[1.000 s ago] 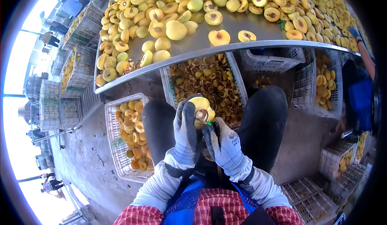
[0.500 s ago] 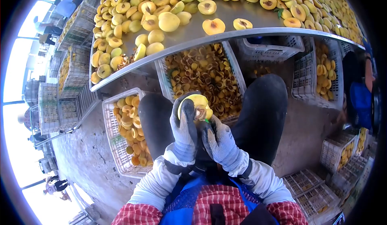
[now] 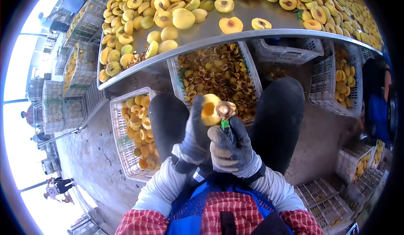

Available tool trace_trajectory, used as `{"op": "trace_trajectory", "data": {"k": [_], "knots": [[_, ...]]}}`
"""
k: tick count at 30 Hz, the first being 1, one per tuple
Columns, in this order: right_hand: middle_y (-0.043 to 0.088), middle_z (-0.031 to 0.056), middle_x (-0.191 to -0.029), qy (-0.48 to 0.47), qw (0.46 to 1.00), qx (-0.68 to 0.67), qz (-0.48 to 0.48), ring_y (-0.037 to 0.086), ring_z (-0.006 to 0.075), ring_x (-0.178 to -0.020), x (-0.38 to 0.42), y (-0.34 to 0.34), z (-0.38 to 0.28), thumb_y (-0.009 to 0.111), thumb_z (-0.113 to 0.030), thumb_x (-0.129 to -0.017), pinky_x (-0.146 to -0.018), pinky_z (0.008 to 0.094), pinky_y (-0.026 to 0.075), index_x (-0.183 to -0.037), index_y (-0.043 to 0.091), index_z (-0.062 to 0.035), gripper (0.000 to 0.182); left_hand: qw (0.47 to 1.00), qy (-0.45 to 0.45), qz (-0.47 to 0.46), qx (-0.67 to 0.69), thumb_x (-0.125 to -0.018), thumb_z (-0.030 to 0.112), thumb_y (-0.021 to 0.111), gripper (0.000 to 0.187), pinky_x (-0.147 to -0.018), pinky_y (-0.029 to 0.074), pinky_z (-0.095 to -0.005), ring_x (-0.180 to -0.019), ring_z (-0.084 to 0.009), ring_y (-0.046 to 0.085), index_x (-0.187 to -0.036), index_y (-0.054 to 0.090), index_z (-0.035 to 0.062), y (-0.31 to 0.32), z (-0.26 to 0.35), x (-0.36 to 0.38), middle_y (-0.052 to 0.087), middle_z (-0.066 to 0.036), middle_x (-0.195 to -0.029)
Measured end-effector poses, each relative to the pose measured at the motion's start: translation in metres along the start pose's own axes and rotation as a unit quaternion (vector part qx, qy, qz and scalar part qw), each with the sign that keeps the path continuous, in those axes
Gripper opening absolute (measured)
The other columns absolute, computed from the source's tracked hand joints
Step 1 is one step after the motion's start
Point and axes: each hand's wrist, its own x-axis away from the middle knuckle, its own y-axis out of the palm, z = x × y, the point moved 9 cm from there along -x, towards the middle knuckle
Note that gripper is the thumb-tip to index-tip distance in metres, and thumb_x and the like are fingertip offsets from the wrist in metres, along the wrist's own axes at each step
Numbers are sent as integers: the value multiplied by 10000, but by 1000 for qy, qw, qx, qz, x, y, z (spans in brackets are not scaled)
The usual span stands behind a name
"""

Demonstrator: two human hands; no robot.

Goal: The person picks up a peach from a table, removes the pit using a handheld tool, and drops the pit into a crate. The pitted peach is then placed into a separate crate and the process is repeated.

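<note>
My left hand [image 3: 194, 135], in a grey glove, is closed on a yellow fruit half [image 3: 210, 110] with a hollow in its cut face. Wrapped round a small tool with a green part [image 3: 225, 124] is my gloved right hand [image 3: 231, 147]. A brown pit piece [image 3: 225, 110] sits at the tool's tip, beside the fruit half. Below both hands are my dark-clad knees. Beyond them stands a crate [image 3: 256, 80] of brown and yellow fruit scraps.
A metal table [image 3: 204, 26] heaped with halved fruit spans the top. A white crate [image 3: 120, 140] of hollowed halves stands left of my knees, another crate [image 3: 317, 85] to the right. People and stacked crates [image 3: 63, 113] are at far left; part of a person is at far right.
The pit piece has come out of the fruit and is now on the tool. My right hand has turned upright, and the fruit half has shifted slightly right with its hollow showing.
</note>
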Motion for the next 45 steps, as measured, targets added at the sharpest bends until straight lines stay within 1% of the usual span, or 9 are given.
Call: {"op": "trace_trajectory", "data": {"k": [4,7,9,12,16,19,26,31,45], "knots": [[450,3,-632,-15,990,-44,132,365,102,-428,17,-60,-29,368,-554,-946,-352,231,291,-865,550,-95,500,871,400,106,-263,-919,189,575,334,-837,483,-292,-950,-184,567,-1189,500,6,-65,171,44,576,-117,-1032],[440,-8,-617,0,973,126,194,353,92,-421,11,-56,-31,383,-548,-944,-348,225,278,-856,550,-101,486,332,307,279,-847,-816,179,706,434,-726,503,-289,-913,-183,604,-1199,555,41,-73,240,47,569,-137,-1089],[426,-16,-590,3,961,154,229,337,87,-402,4,-64,-38,406,-541,-940,-338,217,266,-839,546,-95,478,503,369,218,-750,-805,173,720,446,-711,500,-275,-879,-176,618,-1200,563,40,-48,252,28,579,-129,-1091],[397,-27,-543,-9,936,177,304,310,76,-364,1,-76,-52,422,-535,-937,-317,205,238,-822,543,-82,482,558,391,88,-727,-825,167,698,333,-719,492,-268,-794,-177,647,-1100,600,8,66,238,-24,663,-109,-947],[436,-7,-545,-93,891,145,421,324,81,-370,13,-92,-74,448,-547,-922,-324,211,257,-855,550,-87,476,311,192,150,-919,-707,641,633,811,-873,459,-402,-1055,-338,581,-1255,463,68,130,235,-149,597,-179,-1132],[472,5,-556,-125,849,240,454,376,97,-373,21,-83,-96,471,-530,-919,-324,214,284,-869,546,-75,464,245,128,102,-956,-729,539,685,761,-848,477,-421,-1032,-318,602,-1216,425,14,119,229,-212,541,-216,-1225],[467,22,-536,-134,868,250,407,405,105,-358,17,-64,-100,454,-462,-951,-326,210,306,-941,540,-41,430,633,435,-79,-636,-695,183,769,660,-864,466,-314,-1019,-234,576,-1258,447,62,131,234,-135,572,-125,-1152],[482,15,-576,-77,904,353,228,402,88,-372,-6,-9,-90,429,-384,-975,-327,215,304,-975,533,-36,363,872,266,-217,-349,-786,214,725,699,-976,404,-314,-1115,-185,505,-1321,350,-33,117,142,-45,496,-109,-1234],[585,19,-827,-312,665,603,311,533,44,-598,18,17,-104,668,-91,-840,-536,198,439,-1033,532,-42,241,876,143,-201,-416,-970,266,477,428,-852,467,-272,-995,-166,569,-1289,440,-16,89,63,36,571,-103,-1137]]}}
